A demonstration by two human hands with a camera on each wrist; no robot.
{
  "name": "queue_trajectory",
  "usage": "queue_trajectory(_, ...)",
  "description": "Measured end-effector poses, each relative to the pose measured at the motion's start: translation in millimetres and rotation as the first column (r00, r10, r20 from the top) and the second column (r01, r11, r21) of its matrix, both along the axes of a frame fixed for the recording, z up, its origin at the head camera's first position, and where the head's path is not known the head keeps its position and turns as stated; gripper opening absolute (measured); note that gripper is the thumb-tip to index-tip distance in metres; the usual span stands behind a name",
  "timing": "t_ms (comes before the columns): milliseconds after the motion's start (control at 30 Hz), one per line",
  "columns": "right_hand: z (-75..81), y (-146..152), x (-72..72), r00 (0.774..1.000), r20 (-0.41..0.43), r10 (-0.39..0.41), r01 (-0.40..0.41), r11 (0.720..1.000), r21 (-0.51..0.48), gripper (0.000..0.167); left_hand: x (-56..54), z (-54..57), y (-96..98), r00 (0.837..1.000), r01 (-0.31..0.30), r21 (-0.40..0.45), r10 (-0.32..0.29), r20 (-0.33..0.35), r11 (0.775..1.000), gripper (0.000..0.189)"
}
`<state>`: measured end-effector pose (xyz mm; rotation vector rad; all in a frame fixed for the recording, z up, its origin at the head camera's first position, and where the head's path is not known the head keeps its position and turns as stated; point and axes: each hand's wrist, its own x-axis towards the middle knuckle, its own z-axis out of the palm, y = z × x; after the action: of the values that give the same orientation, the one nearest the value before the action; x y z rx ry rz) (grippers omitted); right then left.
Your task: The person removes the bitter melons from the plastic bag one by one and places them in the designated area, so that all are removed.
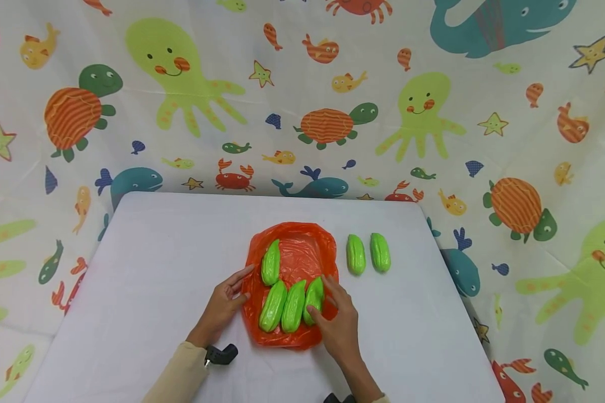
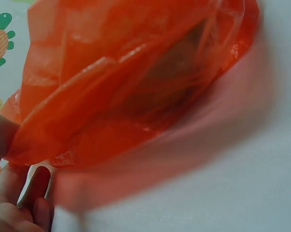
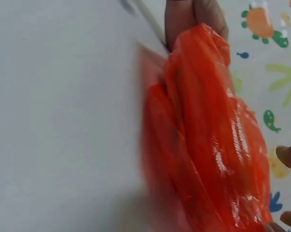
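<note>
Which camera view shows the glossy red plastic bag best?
The head view: it shows the glossy red plastic bag nearly whole, with four elongated green vegetables inside. The left wrist view shows only part, cut off at the top; the right wrist view shows a crumpled side, partly blurred and cut off at the bottom.

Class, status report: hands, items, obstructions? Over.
Left hand pinches edge of red plastic bag. Right hand at rightmost of four long green vegetables inside. No visible obstruction.

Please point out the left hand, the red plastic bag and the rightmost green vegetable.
Left hand [image 1: 222, 305]: head view, back of the hand.
Red plastic bag [image 1: 299, 254]: head view, bare inside.
Rightmost green vegetable [image 1: 380, 252]: head view, middle of its upper side.
</note>
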<state>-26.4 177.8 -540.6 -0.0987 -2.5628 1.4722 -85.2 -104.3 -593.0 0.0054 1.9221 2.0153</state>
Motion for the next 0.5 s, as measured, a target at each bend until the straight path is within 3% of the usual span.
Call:
queue_trajectory(100,-5.7,-4,3.8,1.0,0.013,0.0,0.0,1.0,0.0,0.074,0.1,0.2,-0.4,1.0,-0.003,-0.005,0.003,0.001,1.0,0.063)
queue_trajectory(333,-24.7,-6,5.7,0.994,0.109,0.003,-0.017,0.992,0.129,0.079,0.1,0.1,-0.8,1.0,0.001,0.006,-0.001,-0.005,1.0,0.063)
queue_trajectory(500,-30.2,-5,3.1,0.992,0.124,0.027,-0.045,0.989,0.143,0.077,0.1,-0.6,-1.0,1.0,-0.001,0.03,0.001,-0.001,1.0,0.063)
